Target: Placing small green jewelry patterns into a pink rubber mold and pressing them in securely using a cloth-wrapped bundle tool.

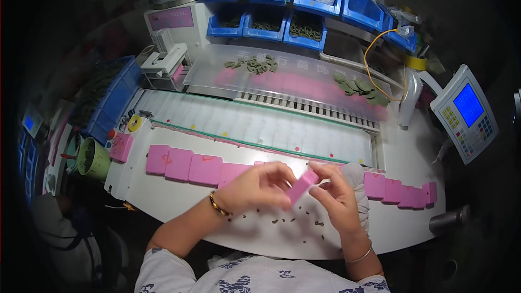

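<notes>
Above the white worktop (260, 241), a small pink block (302, 186) sits tilted between my hands. My left hand (255, 189) is closed around its lower left side with thumb and fingers. On the other side, my right hand (339, 201) pinches the block near its upper end; both hands are slightly blurred. Small dark green bits (319, 223) lie scattered on the worktop below. To the left runs a row of pink blocks (206, 169), partly hidden behind my left hand. Another row of pink blocks (392, 191) stands right of my right hand.
A pale whitish cloth-like thing (358, 184) is beside my right hand. Beyond lie a long glass-edged tray (255, 130) and a translucent cover (304, 70) bearing green pieces. Blue bins (266, 21) stand behind, a keypad display (468, 109) right, a green bucket (97, 163) left.
</notes>
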Tool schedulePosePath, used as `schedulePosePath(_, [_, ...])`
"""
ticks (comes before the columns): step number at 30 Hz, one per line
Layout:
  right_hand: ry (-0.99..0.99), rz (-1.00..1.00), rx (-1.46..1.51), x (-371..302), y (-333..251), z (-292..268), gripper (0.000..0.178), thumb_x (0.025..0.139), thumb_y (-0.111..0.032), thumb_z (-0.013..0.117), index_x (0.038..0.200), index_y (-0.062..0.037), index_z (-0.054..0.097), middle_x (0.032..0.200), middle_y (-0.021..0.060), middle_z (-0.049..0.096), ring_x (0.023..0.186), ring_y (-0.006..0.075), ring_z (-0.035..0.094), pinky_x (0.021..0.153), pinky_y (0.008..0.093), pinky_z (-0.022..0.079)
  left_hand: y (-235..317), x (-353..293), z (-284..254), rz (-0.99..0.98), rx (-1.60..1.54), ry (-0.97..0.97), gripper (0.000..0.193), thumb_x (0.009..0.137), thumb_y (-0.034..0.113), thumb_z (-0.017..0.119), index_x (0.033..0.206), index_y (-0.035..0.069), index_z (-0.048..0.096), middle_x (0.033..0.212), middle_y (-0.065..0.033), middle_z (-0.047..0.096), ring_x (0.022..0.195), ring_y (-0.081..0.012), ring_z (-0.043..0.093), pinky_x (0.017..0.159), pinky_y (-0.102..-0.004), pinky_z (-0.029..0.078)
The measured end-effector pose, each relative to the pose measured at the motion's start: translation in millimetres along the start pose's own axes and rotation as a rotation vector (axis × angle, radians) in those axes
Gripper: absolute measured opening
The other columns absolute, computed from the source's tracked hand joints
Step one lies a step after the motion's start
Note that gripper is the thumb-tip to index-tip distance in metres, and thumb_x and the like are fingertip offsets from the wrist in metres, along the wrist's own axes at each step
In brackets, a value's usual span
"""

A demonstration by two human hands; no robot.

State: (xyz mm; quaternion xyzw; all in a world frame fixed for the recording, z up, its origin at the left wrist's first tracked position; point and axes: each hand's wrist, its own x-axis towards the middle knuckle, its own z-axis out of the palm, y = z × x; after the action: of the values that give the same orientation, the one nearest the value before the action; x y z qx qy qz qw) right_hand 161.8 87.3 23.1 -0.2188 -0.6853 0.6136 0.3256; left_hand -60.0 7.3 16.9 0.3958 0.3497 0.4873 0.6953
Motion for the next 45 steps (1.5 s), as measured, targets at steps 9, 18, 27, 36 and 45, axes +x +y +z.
schedulePosePath(9, [-0.001,-0.088,-0.669,-1.2,16.5,0.0,0.070,0.078,-0.014,0.079,0.139,-0.0005,0.049,0.126,0.0179,0.056,0.111,0.0305,0.055,0.090,0.0377,0.048,13.5,9.2,-174.9,0.267,1.403,1.142,0.039,0.068,0.024,0.084,0.094,0.004,0.064,0.098,-0.0160,0.064,0.097,-0.0333,0.061,0.089,-0.0410,0.050])
schedulePosePath(18, [-0.269,-0.121,-0.894,26.2,35.8,35.2,0.086,0.068,-0.018,0.085,0.140,0.0007,0.043,0.139,0.0212,0.045,0.126,0.0423,0.043,0.105,0.0474,0.040,13.8,14.0,-147.6,0.351,1.727,1.112,0.047,0.082,0.030,0.077,0.117,0.003,0.062,0.114,-0.0172,0.060,0.108,-0.0345,0.055,0.094,-0.0410,0.046])
schedulePosePath(27, [-0.127,-0.156,-0.947,14.7,30.0,26.8,0.079,0.059,-0.008,0.082,0.131,-0.0010,0.049,0.125,0.0167,0.047,0.116,0.0376,0.046,0.097,0.0457,0.043,-17.4,2.4,-27.8,0.265,1.082,0.516,0.056,0.087,0.026,0.074,0.131,-0.002,0.053,0.117,-0.0161,0.061,0.098,-0.0229,0.062,0.083,-0.0335,0.052])
schedulePosePath(36, [0.064,-0.485,-0.928,-9.0,18.5,-2.2,0.096,0.063,-0.017,0.088,0.145,-0.0052,0.039,0.136,0.0151,0.043,0.123,0.0341,0.045,0.100,0.0421,0.042,-36.2,15.9,-5.9,0.166,0.398,0.214,0.045,0.085,0.016,0.074,0.125,-0.001,0.058,0.104,-0.0088,0.066,0.091,-0.0128,0.063,0.073,-0.0278,0.053])
schedulePosePath(45, [-0.203,-0.032,-0.013,-17.1,14.9,-2.0,0.067,0.095,-0.016,0.063,0.152,0.0008,0.031,0.156,0.0198,0.034,0.145,0.0294,0.033,0.109,0.0409,0.039,-28.3,17.2,21.1,0.362,0.515,0.228,0.037,0.083,0.004,0.074,0.117,0.001,0.060,0.111,-0.0086,0.062,0.099,-0.0154,0.059,0.083,-0.0305,0.049])
